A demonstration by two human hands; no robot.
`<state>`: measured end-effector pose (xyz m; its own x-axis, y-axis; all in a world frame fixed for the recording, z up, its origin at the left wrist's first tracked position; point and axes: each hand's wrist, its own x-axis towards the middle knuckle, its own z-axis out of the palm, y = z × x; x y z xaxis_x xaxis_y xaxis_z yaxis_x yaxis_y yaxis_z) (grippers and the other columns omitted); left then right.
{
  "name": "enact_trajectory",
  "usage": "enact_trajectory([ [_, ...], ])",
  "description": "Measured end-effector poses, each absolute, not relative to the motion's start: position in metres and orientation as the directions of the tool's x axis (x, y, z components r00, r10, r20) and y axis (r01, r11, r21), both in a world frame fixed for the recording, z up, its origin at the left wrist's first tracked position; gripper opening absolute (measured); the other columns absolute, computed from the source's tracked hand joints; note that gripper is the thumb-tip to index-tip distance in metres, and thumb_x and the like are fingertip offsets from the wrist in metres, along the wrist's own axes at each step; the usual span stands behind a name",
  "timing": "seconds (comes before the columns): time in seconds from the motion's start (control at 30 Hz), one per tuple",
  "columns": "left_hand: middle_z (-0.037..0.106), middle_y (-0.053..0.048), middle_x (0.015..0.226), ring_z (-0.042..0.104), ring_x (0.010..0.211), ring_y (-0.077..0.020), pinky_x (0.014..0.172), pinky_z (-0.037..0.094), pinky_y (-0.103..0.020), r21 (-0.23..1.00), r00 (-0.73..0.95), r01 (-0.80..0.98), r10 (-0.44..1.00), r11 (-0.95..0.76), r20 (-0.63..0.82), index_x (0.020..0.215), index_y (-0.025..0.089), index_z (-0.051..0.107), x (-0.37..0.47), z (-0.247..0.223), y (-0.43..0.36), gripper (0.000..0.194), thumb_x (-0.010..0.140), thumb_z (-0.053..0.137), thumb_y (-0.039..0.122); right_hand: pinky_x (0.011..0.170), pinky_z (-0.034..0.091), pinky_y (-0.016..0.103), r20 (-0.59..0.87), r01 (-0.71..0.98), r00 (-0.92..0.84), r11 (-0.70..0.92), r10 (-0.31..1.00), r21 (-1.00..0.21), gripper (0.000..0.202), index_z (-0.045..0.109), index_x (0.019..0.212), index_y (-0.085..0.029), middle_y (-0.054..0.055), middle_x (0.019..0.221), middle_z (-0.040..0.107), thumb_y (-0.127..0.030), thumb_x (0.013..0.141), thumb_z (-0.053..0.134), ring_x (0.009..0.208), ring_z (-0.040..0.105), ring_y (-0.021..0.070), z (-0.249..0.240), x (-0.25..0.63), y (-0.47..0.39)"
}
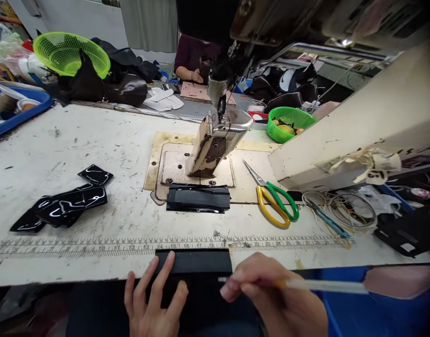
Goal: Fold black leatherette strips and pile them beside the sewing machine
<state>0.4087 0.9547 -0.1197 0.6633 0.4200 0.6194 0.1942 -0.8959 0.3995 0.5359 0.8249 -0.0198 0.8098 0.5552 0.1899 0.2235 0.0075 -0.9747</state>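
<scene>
While the right hand pinches a slim pale pen between thumb and fingers, the left hand lies spread, its fingers apart, two fingertips resting on a flat black strip. That strip lies along the near edge of the white sewing table, just beside the ruler scale running parallel to that edge; the pen's tip is near the strip's right end. Beyond the scale sits a stack of black strips, in front of the sewing machine's metal post. Scissors with one yellow and one green handle lie open to the right of the stack. Toward the table's right end are blue snips and a loose coil of cord. Glossy black pieces overlap toward the left end, and a blue tray stands at the far left corner. Past the table's far edge are a lime-green basket and a co-worker's dark sleeve, the forearm beside a pink board.
</scene>
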Motion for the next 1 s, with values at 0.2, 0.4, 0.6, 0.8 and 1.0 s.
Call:
enact_trajectory([
  [0.2,0.069,-0.007,0.132,0.034,0.149,-0.0174,0.125,0.014,-0.047,0.367,0.678,0.187,0.39,-0.911,0.623,0.086,0.027,0.071,0.406,-0.124,0.955,0.021,0.096,0.055,0.018,0.06,0.056,0.023,0.061,0.169,0.88,-0.19,0.471,-0.967,0.017,0.063,0.093,-0.023,0.002,0.083,0.068,-0.035,0.102,0.054,0.068,0.067,0.0146,-0.033,0.533,0.862],
  [0.4,0.06,-0.004,0.145,0.033,0.15,-0.0179,0.125,0.013,-0.047,0.352,0.682,0.18,0.374,-0.919,0.628,0.086,0.026,0.071,0.406,-0.126,0.957,0.021,0.098,0.054,0.02,0.07,0.05,0.023,0.188,0.405,0.818,-0.311,0.544,-0.86,0.016,0.061,0.095,-0.023,0.001,0.086,0.068,-0.026,0.104,0.047,0.077,0.067,0.0145,-0.053,0.535,0.867],
  [0.6,0.051,-0.002,0.154,0.031,0.151,-0.0185,0.126,0.013,-0.047,0.345,0.687,0.175,0.365,-0.922,0.628,0.087,0.026,0.071,0.406,-0.125,0.957,0.021,0.098,0.055,0.02,0.07,0.049,0.023,0.224,0.478,0.798,-0.36,0.559,-0.801,0.015,0.06,0.096,-0.024,0.0,0.087,0.069,-0.023,0.104,0.047,0.078,0.068,0.0146,-0.052,0.533,0.867],
  [0.8,0.059,-0.005,0.145,0.034,0.149,-0.021,0.126,0.014,-0.047,0.355,0.688,0.176,0.373,-0.918,0.623,0.087,0.024,0.071,0.405,-0.125,0.957,0.021,0.098,0.053,0.019,0.07,0.05,0.024,0.238,0.505,0.785,-0.369,0.572,-0.78,0.013,0.06,0.097,-0.023,0.001,0.088,0.07,-0.022,0.103,0.049,0.079,0.069,0.0157,-0.051,0.533,0.867],
  [1.0,0.054,-0.005,0.151,0.033,0.15,-0.0206,0.125,0.014,-0.047,0.355,0.688,0.168,0.367,-0.92,0.626,0.088,0.024,0.071,0.405,-0.124,0.957,0.022,0.099,0.053,0.02,0.07,0.05,0.023,0.243,0.509,0.781,-0.361,0.576,-0.782,0.013,0.061,0.096,-0.023,0.001,0.087,0.07,-0.022,0.102,0.049,0.077,0.069,0.015,-0.05,0.533,0.867],
])
